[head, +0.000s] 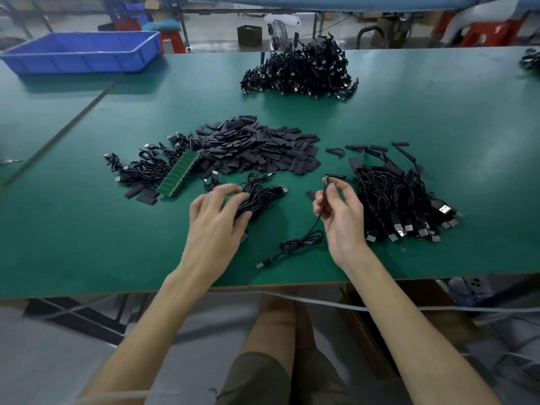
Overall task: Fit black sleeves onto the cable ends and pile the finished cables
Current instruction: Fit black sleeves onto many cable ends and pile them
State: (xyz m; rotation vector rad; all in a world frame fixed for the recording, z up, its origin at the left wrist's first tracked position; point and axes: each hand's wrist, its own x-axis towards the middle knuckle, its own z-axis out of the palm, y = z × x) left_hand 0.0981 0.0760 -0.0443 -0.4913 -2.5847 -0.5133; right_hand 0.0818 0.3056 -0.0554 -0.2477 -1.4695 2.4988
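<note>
— Where is the cable being worked on?

— In the person's right hand. Thumb and fingers are narrowed to a pinch just below the cable's small end, which stands upright above the fingertips. The rest hangs down, loops on the green table and finishes in a plug near the front edge.

— And the other hand?

— The left hand has its fingers spread wide, lying over a small bundle of cables just left of the held one.

— Where are the sleeves?

— The pile of black sleeves lies beyond both hands, mid-table. A strip of green circuit boards leans against its left side, with a loose heap of cables beside that.

— Any other heaps?

— A pile of cables sits just right of the right hand, plugs pointing toward the front edge, with a few sleeves scattered behind it. A further pile lies near the table's far edge, and a blue tray stands at the far left corner.
</note>
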